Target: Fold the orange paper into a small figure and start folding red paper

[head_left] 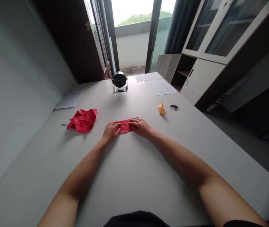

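A strip of folded red paper (125, 126) lies on the white table, its surface marked with crease lines. My left hand (111, 130) grips its left end, thumb at the near edge and fingers curled over the top. On the right end, my right hand (141, 126) holds the paper with bent fingers pressed onto it. Both hands hide the ends of the strip. To the left sits a crumpled, many-creased piece of red paper (83, 120), apart from my hands. A small orange folded paper piece (162, 108) stands to the right.
A round black device on a metal stand (119, 82) is at the table's back. Printed sheets (164, 87) lie at the far right, and a pale sheet (68, 100) is by the left wall. A cable hole (174, 107) is near the table's right edge. Cabinets stand beyond.
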A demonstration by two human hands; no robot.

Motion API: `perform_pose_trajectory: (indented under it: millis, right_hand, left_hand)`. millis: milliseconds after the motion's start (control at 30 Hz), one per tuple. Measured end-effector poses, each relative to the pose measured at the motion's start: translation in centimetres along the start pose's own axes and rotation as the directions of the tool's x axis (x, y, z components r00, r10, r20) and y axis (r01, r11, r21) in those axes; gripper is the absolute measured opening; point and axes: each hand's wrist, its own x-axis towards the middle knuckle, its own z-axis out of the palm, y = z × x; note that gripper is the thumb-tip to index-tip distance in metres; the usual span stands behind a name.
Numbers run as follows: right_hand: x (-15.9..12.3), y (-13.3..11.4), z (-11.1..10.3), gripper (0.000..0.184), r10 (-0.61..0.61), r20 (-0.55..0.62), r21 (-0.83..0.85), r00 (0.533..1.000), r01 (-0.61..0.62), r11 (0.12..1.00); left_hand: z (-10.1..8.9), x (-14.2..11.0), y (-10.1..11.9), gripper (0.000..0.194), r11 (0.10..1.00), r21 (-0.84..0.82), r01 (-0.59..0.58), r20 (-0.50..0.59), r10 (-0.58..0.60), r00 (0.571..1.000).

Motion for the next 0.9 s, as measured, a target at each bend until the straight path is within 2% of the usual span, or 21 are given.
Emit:
perform_pose_trajectory:
  millis: [900]
  right_hand:
    - [-0.06, 0.48, 0.52, 0.034, -0.026, -0.038, 0.003, 0.999, 0.026, 1.000]
  left_hand:
    - [0.00, 0.03, 0.00, 0.030, 1.000, 0.004, -0.015, -0.004, 0.015, 1.000]
